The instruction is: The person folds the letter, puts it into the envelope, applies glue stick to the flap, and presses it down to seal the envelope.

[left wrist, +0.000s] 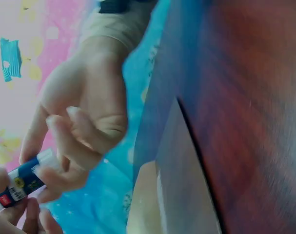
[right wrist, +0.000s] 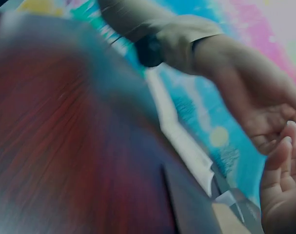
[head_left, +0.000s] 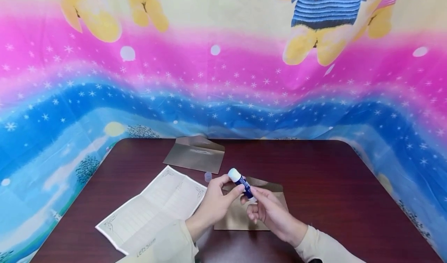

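Observation:
A dark blue glue stick is held tilted over the table, its pale end pointing up and to the left. My left hand grips the barrel between thumb and fingers. The fingers of my right hand pinch the lower, whitish end. Below both hands lies a gold-brown envelope with its flap raised, partly covered by them. A small translucent cap stands on the table just left of the glue stick. In the left wrist view the blue barrel shows between the fingers of both hands.
A creased, printed white sheet with ornate corners lies at the left, partly under the left sleeve. Farther back is a second envelope, flap open. The dark red-brown table ends at a colourful cloth backdrop.

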Tool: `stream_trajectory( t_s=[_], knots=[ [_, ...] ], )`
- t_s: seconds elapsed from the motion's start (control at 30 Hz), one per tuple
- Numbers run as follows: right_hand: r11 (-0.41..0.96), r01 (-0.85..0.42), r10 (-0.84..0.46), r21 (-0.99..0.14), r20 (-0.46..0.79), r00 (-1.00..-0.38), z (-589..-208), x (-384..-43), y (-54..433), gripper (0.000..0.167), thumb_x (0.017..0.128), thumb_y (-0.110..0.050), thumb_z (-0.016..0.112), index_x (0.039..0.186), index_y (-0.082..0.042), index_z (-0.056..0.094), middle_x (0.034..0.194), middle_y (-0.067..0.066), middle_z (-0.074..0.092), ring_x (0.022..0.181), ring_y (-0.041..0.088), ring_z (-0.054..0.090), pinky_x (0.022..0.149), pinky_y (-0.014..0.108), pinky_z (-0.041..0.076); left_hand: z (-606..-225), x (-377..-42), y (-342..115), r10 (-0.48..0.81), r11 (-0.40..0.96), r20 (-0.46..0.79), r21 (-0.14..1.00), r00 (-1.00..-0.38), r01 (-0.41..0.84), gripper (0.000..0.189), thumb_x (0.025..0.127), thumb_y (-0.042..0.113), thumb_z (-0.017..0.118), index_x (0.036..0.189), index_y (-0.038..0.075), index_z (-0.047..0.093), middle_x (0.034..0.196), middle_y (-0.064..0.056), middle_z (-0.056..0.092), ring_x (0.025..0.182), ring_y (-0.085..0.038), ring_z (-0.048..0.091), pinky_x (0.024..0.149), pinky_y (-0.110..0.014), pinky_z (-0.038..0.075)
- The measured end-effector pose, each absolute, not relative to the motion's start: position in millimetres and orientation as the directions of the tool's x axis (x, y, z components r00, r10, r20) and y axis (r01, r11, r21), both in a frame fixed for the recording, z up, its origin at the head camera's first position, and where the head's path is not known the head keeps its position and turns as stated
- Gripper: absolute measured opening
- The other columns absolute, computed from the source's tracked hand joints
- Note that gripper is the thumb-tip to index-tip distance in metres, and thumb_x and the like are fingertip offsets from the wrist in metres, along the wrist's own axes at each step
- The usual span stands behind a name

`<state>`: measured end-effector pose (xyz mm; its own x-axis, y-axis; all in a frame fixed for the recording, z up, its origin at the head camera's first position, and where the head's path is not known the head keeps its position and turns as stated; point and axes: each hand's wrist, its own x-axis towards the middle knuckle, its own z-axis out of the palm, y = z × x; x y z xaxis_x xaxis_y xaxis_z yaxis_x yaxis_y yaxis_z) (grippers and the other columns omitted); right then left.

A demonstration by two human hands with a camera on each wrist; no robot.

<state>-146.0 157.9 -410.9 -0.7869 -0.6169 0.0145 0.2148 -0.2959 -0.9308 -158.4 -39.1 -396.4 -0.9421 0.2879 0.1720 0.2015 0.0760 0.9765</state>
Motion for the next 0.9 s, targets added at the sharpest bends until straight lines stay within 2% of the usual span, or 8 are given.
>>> stream_trajectory(
  t_s=[0.13, 0.33, 0.47, 0.6, 0.67, 0.73, 0.87, 0.9],
  knots=[
    [-0.247, 0.217, -0.678, -0.945, 0.008, -0.735, -416.3, -142.0, 158.1, 0.044, 0.113, -0.034, 0.025, 0.131, -0.01, 0.056, 0.106, -0.008, 0.068, 0.071, 0.002, 0.066, 0.061, 0.016, 0.051, -395.5, -159.0, -42.2, 0.251, -0.003, 0.158, 0.987, -0.955, 0.162, 0.032, 0.1, 0.013, 0.063, 0.124, -0.007, 0.064, 0.112, -0.027, 0.072, 0.09, -0.001, 0.068, 0.08, -0.021, 0.053],
    [-0.237, 0.222, -0.694, -0.946, 0.005, -0.72, -416.5, -143.6, 163.1, 0.049, 0.113, -0.037, 0.02, 0.13, -0.008, 0.055, 0.104, -0.007, 0.069, 0.072, 0.003, 0.067, 0.062, 0.018, 0.052, -395.0, -161.3, -46.0, 0.291, -0.052, 0.135, 0.991, -0.947, 0.125, 0.037, 0.102, 0.014, 0.059, 0.131, -0.009, 0.059, 0.125, -0.029, 0.067, 0.09, 0.001, 0.065, 0.069, -0.02, 0.049],
    [-0.218, 0.145, -0.663, -0.965, 0.037, -0.747, -417.8, -144.0, 163.1, 0.036, 0.113, -0.026, 0.031, 0.119, -0.012, 0.063, 0.098, -0.011, 0.068, 0.069, 0.0, 0.064, 0.061, 0.016, 0.049, -396.0, -160.3, -45.1, 0.332, -0.044, 0.157, 0.988, -0.93, 0.151, 0.035, 0.102, 0.014, 0.059, 0.131, -0.006, 0.06, 0.124, -0.029, 0.067, 0.088, -0.001, 0.063, 0.068, -0.02, 0.049],
    [-0.158, 0.01, -0.542, -0.987, 0.078, -0.837, -418.2, -142.5, 161.1, 0.013, 0.105, -0.01, 0.052, 0.11, -0.012, 0.064, 0.088, -0.012, 0.068, 0.063, -0.001, 0.06, 0.057, 0.015, 0.048, -395.1, -158.4, -43.9, 0.334, -0.047, 0.188, 0.982, -0.924, 0.182, 0.034, 0.101, 0.015, 0.061, 0.129, -0.005, 0.063, 0.118, -0.029, 0.069, 0.085, -0.003, 0.063, 0.069, -0.021, 0.05],
    [-0.119, -0.022, -0.481, -0.993, 0.077, -0.873, -416.5, -141.0, 159.2, 0.011, 0.102, -0.009, 0.057, 0.11, -0.01, 0.063, 0.086, -0.011, 0.069, 0.061, 0.0, 0.06, 0.056, 0.016, 0.048, -394.7, -157.7, -44.2, 0.322, -0.047, 0.193, 0.981, -0.927, 0.188, 0.034, 0.1, 0.014, 0.063, 0.128, -0.006, 0.063, 0.118, -0.029, 0.069, 0.084, -0.003, 0.063, 0.069, -0.021, 0.05],
    [-0.115, -0.001, -0.481, -0.993, 0.057, -0.875, -413.9, -139.5, 158.3, 0.015, 0.105, -0.015, 0.052, 0.113, -0.009, 0.063, 0.089, -0.009, 0.071, 0.062, 0.001, 0.061, 0.057, 0.017, 0.05, -394.4, -157.3, -45.0, 0.301, -0.05, 0.194, 0.981, -0.934, 0.188, 0.033, 0.1, 0.012, 0.063, 0.127, -0.006, 0.063, 0.117, -0.029, 0.07, 0.083, -0.002, 0.064, 0.068, -0.021, 0.05],
    [-0.158, 0.109, -0.585, -0.981, 0.004, -0.811, -410.4, -138.4, 159.2, 0.036, 0.112, -0.028, 0.034, 0.119, -0.01, 0.064, 0.1, -0.008, 0.074, 0.068, 0.001, 0.065, 0.06, 0.016, 0.05, -394.1, -157.4, -46.3, 0.282, -0.064, 0.195, 0.981, -0.939, 0.185, 0.034, 0.1, 0.012, 0.062, 0.127, -0.008, 0.063, 0.115, -0.031, 0.069, 0.082, -0.001, 0.064, 0.068, -0.02, 0.05],
    [-0.162, 0.132, -0.603, -0.978, -0.009, -0.798, -410.2, -138.6, 159.5, 0.037, 0.112, -0.029, 0.033, 0.118, -0.011, 0.064, 0.101, -0.009, 0.073, 0.069, 0.0, 0.065, 0.06, 0.016, 0.05, -394.2, -157.4, -46.4, 0.286, -0.067, 0.196, 0.981, -0.938, 0.185, 0.035, 0.1, 0.012, 0.062, 0.128, -0.008, 0.062, 0.116, -0.031, 0.069, 0.083, -0.001, 0.064, 0.068, -0.02, 0.05]
  ],
)
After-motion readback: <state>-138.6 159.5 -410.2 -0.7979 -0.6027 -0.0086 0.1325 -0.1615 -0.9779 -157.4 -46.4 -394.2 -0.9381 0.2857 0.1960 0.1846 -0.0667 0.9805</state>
